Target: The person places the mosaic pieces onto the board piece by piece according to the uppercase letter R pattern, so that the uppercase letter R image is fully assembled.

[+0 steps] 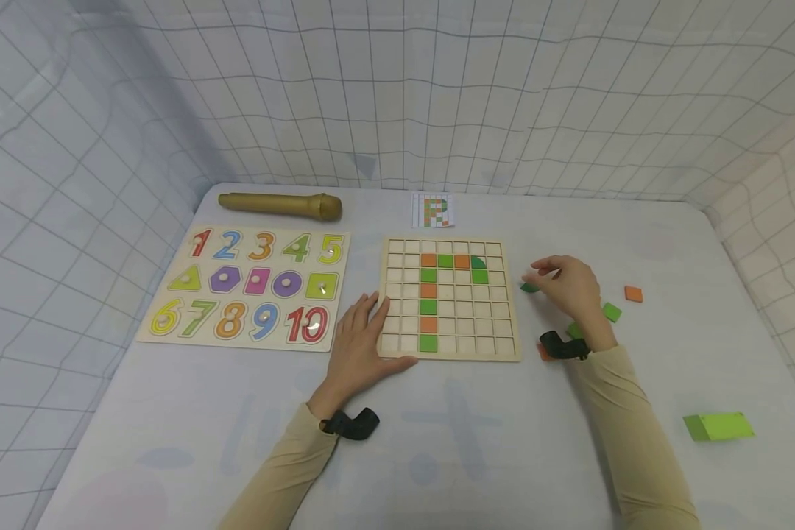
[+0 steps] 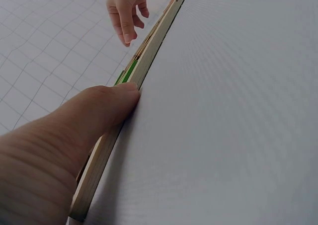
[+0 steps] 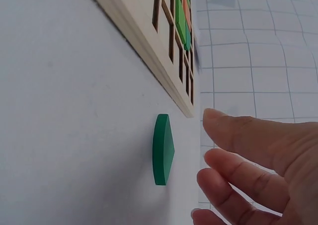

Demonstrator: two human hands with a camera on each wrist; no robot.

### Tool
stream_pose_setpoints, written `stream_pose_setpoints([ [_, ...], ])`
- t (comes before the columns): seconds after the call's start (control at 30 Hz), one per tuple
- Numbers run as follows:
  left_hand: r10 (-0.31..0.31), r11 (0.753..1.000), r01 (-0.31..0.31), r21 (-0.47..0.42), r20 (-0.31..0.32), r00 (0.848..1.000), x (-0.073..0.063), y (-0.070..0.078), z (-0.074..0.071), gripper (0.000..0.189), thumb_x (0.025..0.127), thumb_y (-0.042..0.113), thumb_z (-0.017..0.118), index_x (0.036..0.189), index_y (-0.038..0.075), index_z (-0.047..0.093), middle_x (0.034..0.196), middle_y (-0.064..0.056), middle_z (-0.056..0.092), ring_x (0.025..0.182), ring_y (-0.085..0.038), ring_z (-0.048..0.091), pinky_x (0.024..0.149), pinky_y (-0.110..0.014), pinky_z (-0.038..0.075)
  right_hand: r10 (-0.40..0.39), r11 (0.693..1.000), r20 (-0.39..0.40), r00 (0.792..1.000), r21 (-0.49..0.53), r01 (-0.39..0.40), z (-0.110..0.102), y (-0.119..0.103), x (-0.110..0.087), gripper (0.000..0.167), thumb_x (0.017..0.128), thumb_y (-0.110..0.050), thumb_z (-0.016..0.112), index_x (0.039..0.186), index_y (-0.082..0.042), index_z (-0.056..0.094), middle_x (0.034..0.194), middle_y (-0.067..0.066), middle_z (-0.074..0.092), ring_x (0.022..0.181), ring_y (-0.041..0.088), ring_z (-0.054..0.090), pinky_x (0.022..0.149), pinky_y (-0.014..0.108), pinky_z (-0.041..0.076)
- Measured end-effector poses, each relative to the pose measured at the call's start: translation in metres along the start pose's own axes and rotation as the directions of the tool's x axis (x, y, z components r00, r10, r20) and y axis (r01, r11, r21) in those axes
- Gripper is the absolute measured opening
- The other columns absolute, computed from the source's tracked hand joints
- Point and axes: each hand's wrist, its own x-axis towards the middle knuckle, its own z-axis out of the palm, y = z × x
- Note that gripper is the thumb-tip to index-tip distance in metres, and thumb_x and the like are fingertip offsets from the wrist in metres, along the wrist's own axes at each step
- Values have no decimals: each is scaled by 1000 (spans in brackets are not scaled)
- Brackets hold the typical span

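Observation:
My left hand rests at the near left corner of a wooden grid board, fingers along its left side. The thumb presses the board's near edge in the left wrist view. Orange and green square tiles fill part of one column and a row, and a dark green rounded tile sits at the row's right end. Right of the board, my right hand hovers with loosely bent fingers, holding nothing. Just off its fingertips, a dark green rounded tile lies on the table.
Loose tiles lie around the right wrist, among them an orange one and a green one. A pattern card lies behind the board. Leftward are a number puzzle and a gold microphone. A green block stands near right.

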Motion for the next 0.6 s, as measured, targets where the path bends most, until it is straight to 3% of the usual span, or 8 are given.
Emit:
stream_pose_setpoints([
  [0.27, 3, 1000, -3, -4, -3, 1000, 0, 1, -1, 106, 66, 61, 75, 147, 5, 34, 152, -13, 26, 140, -29, 13, 110, -48, 14, 55, 997, 74, 996, -49, -51, -3, 2, -4, 35, 85, -29, 70, 107, -1, 70, 97, 13, 65, 75, 24, 55, 56, 29, 39],
  [0.6, 5, 1000, -5, -4, -3, 1000, 0, 1, -1, 105, 67, 59, 76, 146, 4, 35, 151, -13, 27, 140, -28, 14, 110, -48, 15, 69, 994, 88, 994, -86, -62, 2, 7, -5, 32, 84, -27, 72, 104, -1, 71, 98, 14, 68, 78, 26, 59, 53, 27, 40],
])
